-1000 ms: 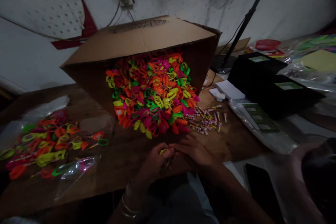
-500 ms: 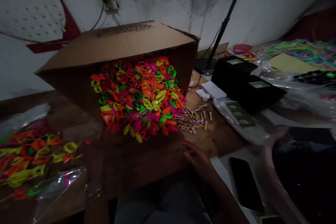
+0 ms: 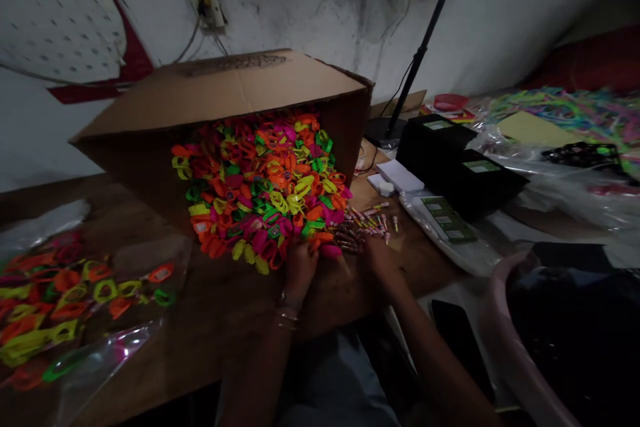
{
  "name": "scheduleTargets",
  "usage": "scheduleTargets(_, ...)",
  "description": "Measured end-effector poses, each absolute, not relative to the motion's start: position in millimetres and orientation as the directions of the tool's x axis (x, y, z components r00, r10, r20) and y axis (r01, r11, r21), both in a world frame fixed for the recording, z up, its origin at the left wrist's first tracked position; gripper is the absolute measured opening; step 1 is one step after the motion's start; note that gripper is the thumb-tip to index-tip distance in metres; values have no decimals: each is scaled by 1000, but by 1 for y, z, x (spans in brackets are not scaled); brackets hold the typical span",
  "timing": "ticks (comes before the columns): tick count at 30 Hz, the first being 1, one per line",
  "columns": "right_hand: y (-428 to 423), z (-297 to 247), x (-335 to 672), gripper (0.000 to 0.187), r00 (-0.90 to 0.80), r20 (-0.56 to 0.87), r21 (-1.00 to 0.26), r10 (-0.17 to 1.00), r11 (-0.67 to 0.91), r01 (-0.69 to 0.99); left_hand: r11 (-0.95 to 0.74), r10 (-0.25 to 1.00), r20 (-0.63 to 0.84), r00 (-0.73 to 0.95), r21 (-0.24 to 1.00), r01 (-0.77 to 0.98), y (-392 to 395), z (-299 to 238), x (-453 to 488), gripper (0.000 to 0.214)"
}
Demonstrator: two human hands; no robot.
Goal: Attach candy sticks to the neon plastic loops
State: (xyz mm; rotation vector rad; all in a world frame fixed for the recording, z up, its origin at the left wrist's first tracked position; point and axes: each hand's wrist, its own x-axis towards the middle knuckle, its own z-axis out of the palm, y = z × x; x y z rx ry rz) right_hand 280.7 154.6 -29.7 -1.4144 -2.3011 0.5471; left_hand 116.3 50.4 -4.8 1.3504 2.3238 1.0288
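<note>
A tipped cardboard box (image 3: 235, 90) spills a heap of neon plastic rings (image 3: 260, 187) onto the wooden table (image 3: 235, 307). My left hand (image 3: 300, 265), with bangles on its wrist, is at the heap's front edge, and its fingers curl into the orange and pink pieces. My right hand (image 3: 377, 259) lies just right of it, its fingertips at a scatter of small coloured sticks (image 3: 367, 221). The dim light hides the right hand's fingers.
Clear bags with more neon rings (image 3: 65, 300) lie at the left. Black boxes (image 3: 457, 153), white pads (image 3: 395, 178) and a plastic-wrapped pack (image 3: 450, 223) sit at the right. A dark phone (image 3: 463, 350) and another person's arm (image 3: 515, 340) are at the lower right. A stand pole (image 3: 425, 40) rises behind.
My left hand, out of view half a second ago, has come forward to the heap. My right hand has moved forward from the bare table to the sticks.
</note>
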Motion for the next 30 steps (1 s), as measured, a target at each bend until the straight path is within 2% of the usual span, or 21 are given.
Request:
scheduleTargets(2, 142, -18, 286, 14, -428, 124, -631, 895, 404, 662, 264, 837, 164, -522, 714, 648, 34, 7, 112, 3)
scheduleTargets(4, 120, -3, 291, 19, -460, 139, -740, 877, 400, 540, 159, 864, 167, -475, 805, 572, 14, 21, 112, 12)
scheduleTargets(6, 90, 16, 294, 23, -517, 161, -881, 841, 358, 308, 29, 906, 141, -400, 920, 391, -6, 36, 117, 17)
scheduleTargets(7, 75, 26, 294, 25, -544, 173, -957, 821, 271, 104, -24, 923, 126, -364, 962, 272, -15, 43, 121, 17)
scheduleTargets(9, 46, 44, 292, 27, -561, 173, -974, 809, 57, -219, -99, 938, 114, -326, 993, 63, -31, 56, 130, 24)
scheduleTargets(11, 27, 57, 290, 27, -546, 147, -925, 825, -81, -371, -147, 942, 121, -314, 987, -60, -43, 67, 137, 37)
scheduleTargets(14, 14, 65, 288, 26, -524, 149, -913, 838, -86, -398, -123, 946, 107, -305, 992, -32, -53, 83, 141, 50)
scheduleTargets(17, 13, 65, 290, 25, -495, 193, -944, 847, 24, -328, -15, 959, 28, -282, 999, 47, -58, 95, 139, 30)
scheduleTargets(19, 13, 66, 291, 23, -456, 202, -955, 867, 73, -286, -4, 961, 4, -276, 1000, 1, -59, 98, 138, 23)
scheduleTargets(21, 12, 67, 290, 22, -424, 193, -955, 885, 70, -289, -28, 959, -6, -284, 993, -114, -60, 96, 138, 26)
scheduleTargets(24, 5, 70, 287, 23, -413, 172, -931, 894, 10, -365, -16, 960, -63, -274, 961, -278, -60, 86, 138, 34)
scheduleTargets(26, -1, 73, 283, 25, -418, 119, -906, 901, -74, -417, -34, 945, -86, -317, 935, -354, -58, 80, 138, 30)
scheduleTargets(30, -17, 72, 266, 33, -391, -125, -832, 912, -311, -459, -236, 832, -79, -550, 845, -480, -49, 72, 146, 20)
